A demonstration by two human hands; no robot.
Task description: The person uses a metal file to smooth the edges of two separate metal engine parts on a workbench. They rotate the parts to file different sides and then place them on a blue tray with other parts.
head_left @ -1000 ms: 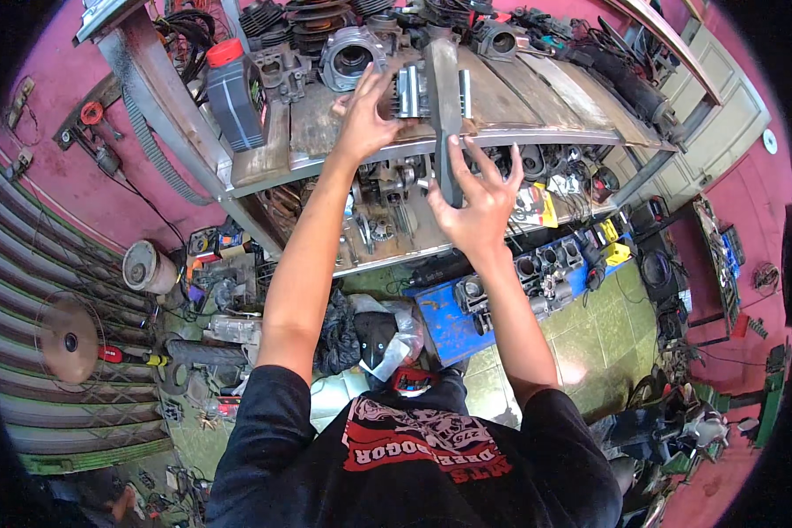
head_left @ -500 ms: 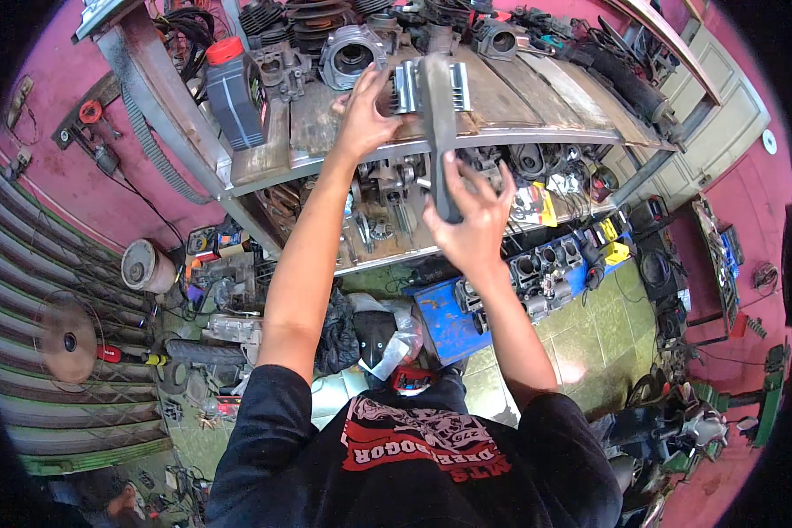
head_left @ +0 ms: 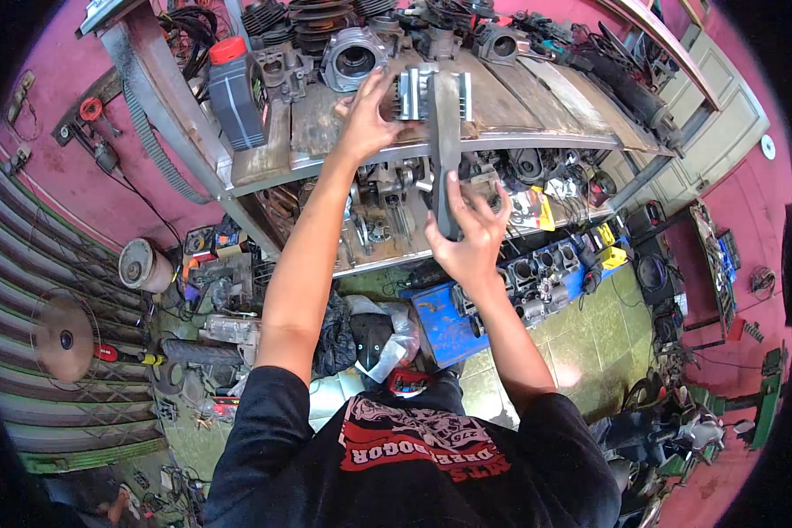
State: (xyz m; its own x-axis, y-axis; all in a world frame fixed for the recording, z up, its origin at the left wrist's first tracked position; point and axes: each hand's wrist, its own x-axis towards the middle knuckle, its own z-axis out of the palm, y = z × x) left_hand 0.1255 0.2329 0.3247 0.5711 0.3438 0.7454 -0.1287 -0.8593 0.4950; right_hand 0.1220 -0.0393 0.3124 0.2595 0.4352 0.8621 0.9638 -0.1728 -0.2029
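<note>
At the front edge of the wooden bench (head_left: 493,114), my left hand (head_left: 367,123) is closed on the left side of a finned metal engine cylinder (head_left: 411,95). My right hand (head_left: 472,231) grips the near end of a long flat grey bar (head_left: 445,132), file-like in shape, between thumb and fingers. The bar points away from me, and its far end overlaps the right part of the cylinder. From here I cannot tell whether the two touch. The bar hides part of the cylinder's face.
A grey bottle with a red cap (head_left: 238,95) stands left on the bench, near a round-bored metal casing (head_left: 355,58). Engine parts crowd the back and the lower shelf (head_left: 396,251). An engine block (head_left: 537,280) lies on a blue board (head_left: 440,330) below right.
The bar has come slightly toward me with my right hand, and its blurred far end is now sharper. My left hand stays at the cylinder.
</note>
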